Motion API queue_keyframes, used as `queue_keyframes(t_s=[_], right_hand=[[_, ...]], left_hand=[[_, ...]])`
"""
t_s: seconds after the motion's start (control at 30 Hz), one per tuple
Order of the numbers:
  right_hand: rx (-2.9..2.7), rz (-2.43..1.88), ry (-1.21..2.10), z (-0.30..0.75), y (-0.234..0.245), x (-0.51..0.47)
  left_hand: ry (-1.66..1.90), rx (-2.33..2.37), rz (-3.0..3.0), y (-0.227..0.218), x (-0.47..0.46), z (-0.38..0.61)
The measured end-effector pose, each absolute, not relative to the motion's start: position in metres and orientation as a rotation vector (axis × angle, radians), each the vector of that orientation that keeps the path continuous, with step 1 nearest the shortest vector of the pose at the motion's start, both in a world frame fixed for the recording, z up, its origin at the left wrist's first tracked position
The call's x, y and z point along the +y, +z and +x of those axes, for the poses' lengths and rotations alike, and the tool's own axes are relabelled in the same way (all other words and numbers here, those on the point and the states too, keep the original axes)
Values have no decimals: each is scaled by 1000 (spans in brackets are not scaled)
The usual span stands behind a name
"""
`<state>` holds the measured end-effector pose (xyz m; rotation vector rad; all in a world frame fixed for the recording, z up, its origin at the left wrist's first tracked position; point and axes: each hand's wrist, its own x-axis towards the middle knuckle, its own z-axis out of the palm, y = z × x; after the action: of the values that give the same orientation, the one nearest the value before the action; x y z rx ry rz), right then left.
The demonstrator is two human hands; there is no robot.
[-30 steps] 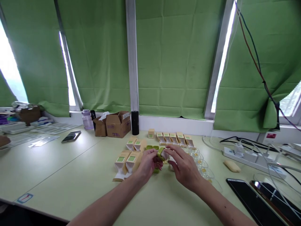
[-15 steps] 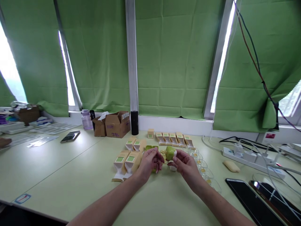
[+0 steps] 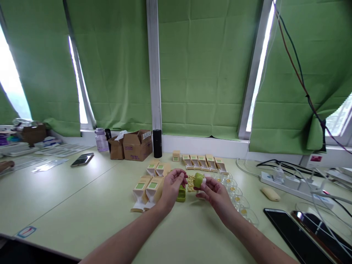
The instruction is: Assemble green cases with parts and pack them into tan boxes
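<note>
In my right hand (image 3: 217,192) is a small rounded green case (image 3: 198,180) with a white part at its right end, gripped between thumb and fingers above the table. My left hand (image 3: 173,185) hovers just left of it, apart from the case, its fingers curled and thumb pressed toward them; whatever small thing they may hold is hidden. Below the left hand lies an open green case piece (image 3: 181,194). Small yellow pieces (image 3: 190,183) sit between the hands. Clear plastic pieces with yellow centres (image 3: 238,199) line up beyond my right hand.
Open cardboard boxes with green labels (image 3: 140,186) stand left of my hands, and more small boxes (image 3: 202,162) form a row behind. A black cylinder (image 3: 157,143) and brown cartons (image 3: 138,145) are farther back. Right: a power strip (image 3: 294,187), phones (image 3: 286,229). Another person's hand (image 3: 6,165) shows far left.
My left hand has shifted slightly left and up, uncovering more of the green piece below. The green case in my right hand has turned a little. The other person's hand moved slightly.
</note>
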<state>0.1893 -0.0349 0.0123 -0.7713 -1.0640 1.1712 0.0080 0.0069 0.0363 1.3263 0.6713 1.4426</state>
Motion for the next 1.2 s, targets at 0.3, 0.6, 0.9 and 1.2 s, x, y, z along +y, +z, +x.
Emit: queue_keyframes(t_s=[0.3,0.6,0.9,1.2], right_hand=[[-1246,-942,816,191,3,-32],[-1584,-988,210,194,5,-40],[-1748,-948,-311,198,-2,-40],[-1784,-909,-489,200,0,-40]], left_hand=[[1443,687,1601,29,-1,8],[1372,807,1933,26,-6,8],[1326,815,2152,21,-6,11],[1206,607,1821,14,-1,15]])
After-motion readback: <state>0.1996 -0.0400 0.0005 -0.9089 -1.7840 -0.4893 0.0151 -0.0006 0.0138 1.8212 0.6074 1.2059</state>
